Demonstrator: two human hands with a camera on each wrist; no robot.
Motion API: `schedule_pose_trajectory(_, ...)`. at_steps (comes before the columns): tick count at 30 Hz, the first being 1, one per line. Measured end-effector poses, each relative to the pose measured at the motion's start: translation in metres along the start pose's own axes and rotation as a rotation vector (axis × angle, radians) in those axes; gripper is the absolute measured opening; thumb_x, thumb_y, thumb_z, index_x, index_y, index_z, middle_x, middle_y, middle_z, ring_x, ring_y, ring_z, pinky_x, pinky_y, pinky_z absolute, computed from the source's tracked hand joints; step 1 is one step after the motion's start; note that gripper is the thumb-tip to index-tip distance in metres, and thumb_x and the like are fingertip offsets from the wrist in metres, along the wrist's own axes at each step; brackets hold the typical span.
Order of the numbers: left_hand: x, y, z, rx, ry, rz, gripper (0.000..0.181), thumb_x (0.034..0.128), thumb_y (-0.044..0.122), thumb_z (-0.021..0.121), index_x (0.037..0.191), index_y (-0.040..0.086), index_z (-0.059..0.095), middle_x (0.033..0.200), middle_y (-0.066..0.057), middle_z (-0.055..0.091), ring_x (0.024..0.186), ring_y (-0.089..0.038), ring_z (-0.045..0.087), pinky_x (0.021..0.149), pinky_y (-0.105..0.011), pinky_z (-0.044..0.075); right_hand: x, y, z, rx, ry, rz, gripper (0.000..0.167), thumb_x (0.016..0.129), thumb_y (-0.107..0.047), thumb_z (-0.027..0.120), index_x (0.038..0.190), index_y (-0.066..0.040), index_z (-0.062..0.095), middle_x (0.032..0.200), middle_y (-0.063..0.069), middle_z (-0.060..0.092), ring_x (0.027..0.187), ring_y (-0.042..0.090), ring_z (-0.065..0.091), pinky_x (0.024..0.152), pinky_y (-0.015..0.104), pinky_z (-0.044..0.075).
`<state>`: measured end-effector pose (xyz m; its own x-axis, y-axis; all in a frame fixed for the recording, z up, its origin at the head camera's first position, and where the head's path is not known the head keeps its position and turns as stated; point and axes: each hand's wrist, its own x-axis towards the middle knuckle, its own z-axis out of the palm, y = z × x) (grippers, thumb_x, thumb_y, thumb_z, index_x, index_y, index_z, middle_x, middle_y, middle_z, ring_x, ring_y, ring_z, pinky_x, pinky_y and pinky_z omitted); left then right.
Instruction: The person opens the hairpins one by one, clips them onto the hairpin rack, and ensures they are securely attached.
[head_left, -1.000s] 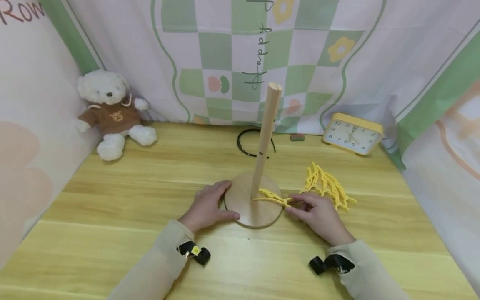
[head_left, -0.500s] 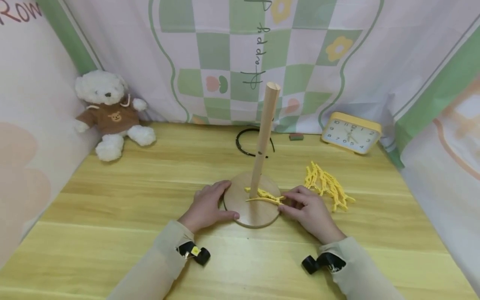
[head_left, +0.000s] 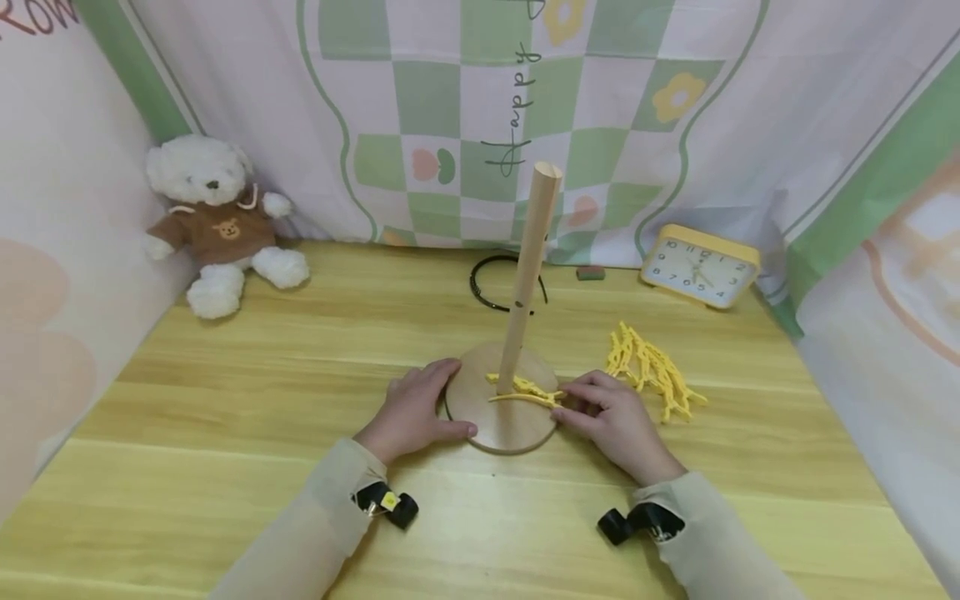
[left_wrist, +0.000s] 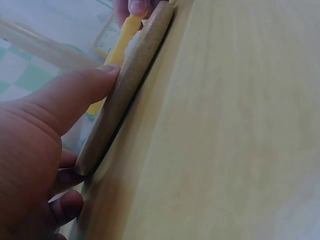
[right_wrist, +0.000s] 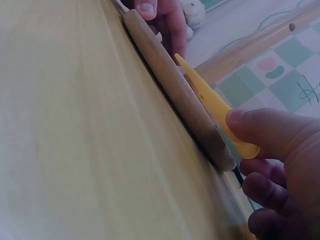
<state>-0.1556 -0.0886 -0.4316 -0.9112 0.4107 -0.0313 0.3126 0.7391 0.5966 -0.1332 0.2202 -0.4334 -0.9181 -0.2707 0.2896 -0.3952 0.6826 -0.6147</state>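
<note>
A round wooden base (head_left: 487, 425) lies on the table with an upright wooden pole (head_left: 531, 250) rising from it. My left hand (head_left: 412, 414) grips the base's left edge, thumb on top and fingers around the rim. Between thumb and fingers my right hand (head_left: 622, 421) pinches the right end of a yellow forked piece (head_left: 525, 398), whose prongs lie at the foot of the pole, over the base. In the right wrist view the yellow piece (right_wrist: 215, 107) shows under the thumb, just above the base (right_wrist: 175, 90). More yellow branched pieces (head_left: 652, 367) lie beyond my right hand.
A white teddy bear (head_left: 225, 221) in a brown top sits at the back left. Behind the pole lies a black headband (head_left: 480, 292); a small red-green block (head_left: 590, 273) is to its right. A yellow clock (head_left: 701, 267) leans at the back right, before a checked curtain (head_left: 427, 100).
My right hand has moved left with the yellow piece, bringing its prongs from right of the pole to around its foot. The left hand keeps its hold on the base.
</note>
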Motion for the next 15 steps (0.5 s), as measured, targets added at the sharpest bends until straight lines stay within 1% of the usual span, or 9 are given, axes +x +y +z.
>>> schedule_pose_trajectory(6, -0.001, 0.001, -0.001, -0.006, -0.002, -0.005, 0.102, 0.0750, 0.054, 0.084, 0.155, 0.013, 0.037, 0.159, -0.004, 0.038, 0.135, -0.030, 0.043, 0.106, -0.051, 0.030, 0.005, -0.005, 0.008, 0.029, -0.025, 0.004, 0.037, 0.084, -0.030, 0.083, 0.114, -0.009, 0.076, 0.097, -0.007, 0.065, 0.078, 0.008, 0.056, 0.066, 0.025, 0.049)
schedule_pose_trajectory(11, 0.000, 0.000, 0.000, -0.005, -0.004, -0.006, 0.101, 0.0754, 0.054, 0.084, 0.156, 0.014, 0.036, 0.159, -0.003, 0.038, 0.135, -0.030, 0.043, 0.106, -0.050, 0.030, 0.008, -0.010, 0.013, 0.054, -0.028, -0.012, 0.035, 0.085, -0.027, 0.082, 0.114, -0.008, 0.076, 0.098, -0.006, 0.065, 0.078, 0.008, 0.057, 0.065, 0.025, 0.050)
schedule_pose_trajectory(15, 0.001, -0.001, 0.000, -0.008, -0.002, -0.002, 0.101, 0.0752, 0.054, 0.084, 0.155, 0.014, 0.037, 0.159, -0.004, 0.039, 0.135, -0.030, 0.043, 0.105, -0.050, 0.030, 0.009, -0.009, 0.015, 0.056, -0.016, -0.018, 0.035, 0.084, -0.024, 0.083, 0.114, -0.008, 0.076, 0.098, -0.006, 0.065, 0.077, 0.008, 0.056, 0.065, 0.025, 0.049)
